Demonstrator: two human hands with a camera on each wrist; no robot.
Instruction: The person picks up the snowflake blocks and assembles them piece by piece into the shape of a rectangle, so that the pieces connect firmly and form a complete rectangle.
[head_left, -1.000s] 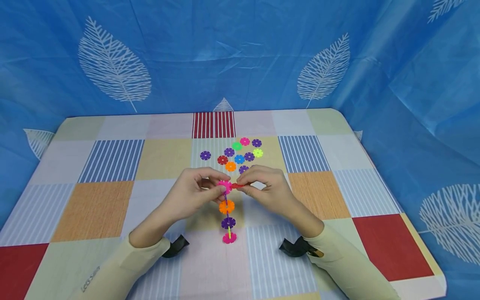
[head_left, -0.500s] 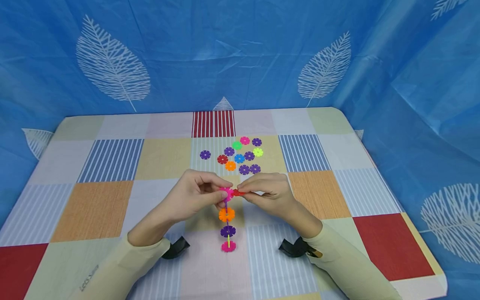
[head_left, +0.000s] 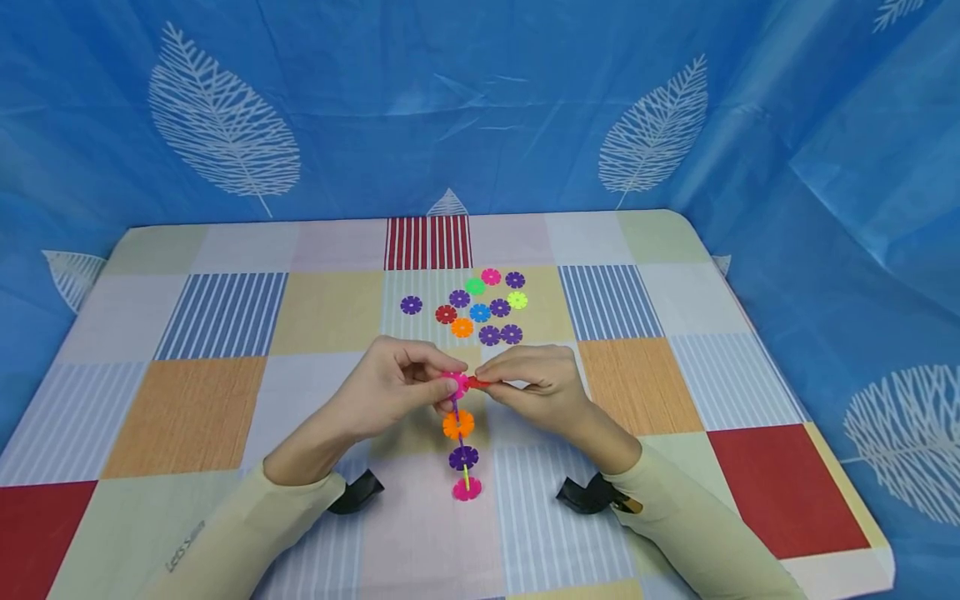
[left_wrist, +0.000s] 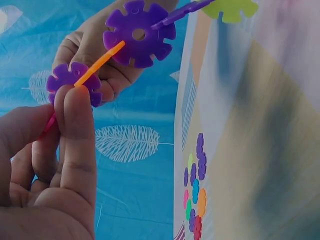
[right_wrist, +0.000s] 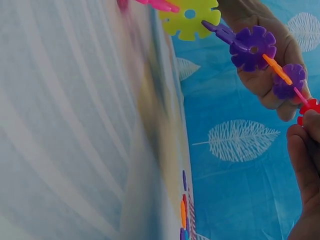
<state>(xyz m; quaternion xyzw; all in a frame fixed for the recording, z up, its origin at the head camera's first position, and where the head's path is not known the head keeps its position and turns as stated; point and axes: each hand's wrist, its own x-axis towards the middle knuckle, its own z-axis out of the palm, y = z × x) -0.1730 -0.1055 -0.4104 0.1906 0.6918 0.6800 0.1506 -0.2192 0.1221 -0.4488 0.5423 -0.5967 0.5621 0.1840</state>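
Note:
My left hand pinches a pink notched flower disc between thumb and fingers. My right hand pinches a red flower disc, whose edge meets the pink one. From the pink disc a chain of slotted-together discs hangs toward me. A small purple disc sits at the left fingertips, then come an orange disc, another purple disc, a yellow-green disc and a pink end disc. Most of the red disc is hidden by the right fingers.
Loose flower discs lie beyond the hands on the patchwork tablecloth, among them a blue disc, an orange disc and several purple ones. A blue leaf-print curtain closes off the back and sides.
Both hands have come slightly toward me with the pink and red discs between them. The chain's lower end has shifted a little toward me and to the right.

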